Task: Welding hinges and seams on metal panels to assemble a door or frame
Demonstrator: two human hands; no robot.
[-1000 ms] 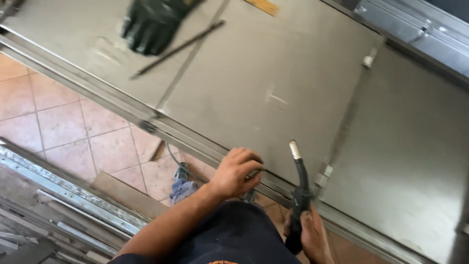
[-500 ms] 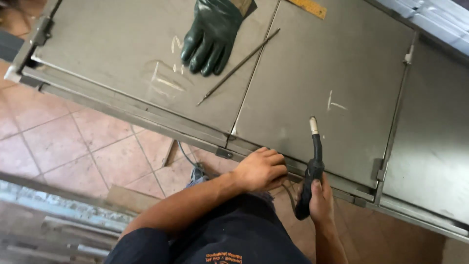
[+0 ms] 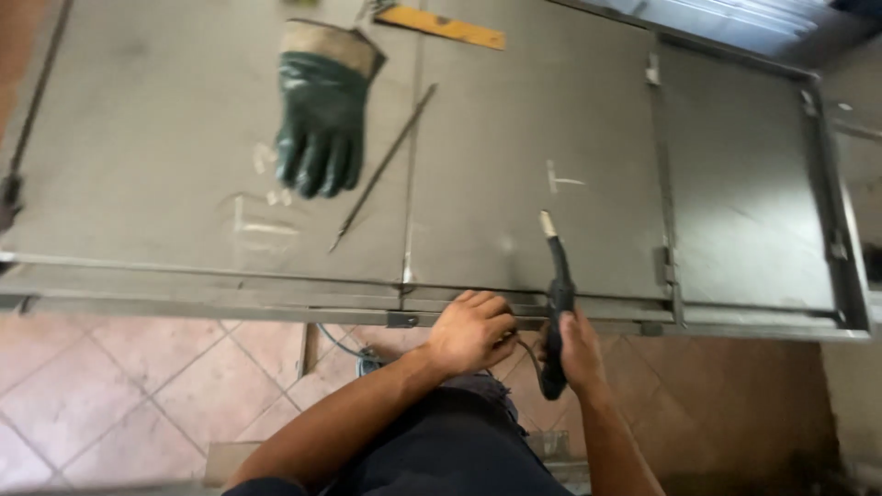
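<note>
Fingers of the left hand (image 3: 470, 332) curl over the panel (image 3: 514, 138) edge, tips hidden beneath. Right hand (image 3: 579, 351) wraps the torch (image 3: 556, 303); its lower handle is covered, nozzle up over the panel. Glove (image 3: 322, 115) lies apart.

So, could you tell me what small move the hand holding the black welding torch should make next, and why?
Probably lower the black welding torch toward the near edge of the grey sheet-metal panel: its tip points up and away over the sheet, while the left hand already grips that edge beside the right hand.
</note>
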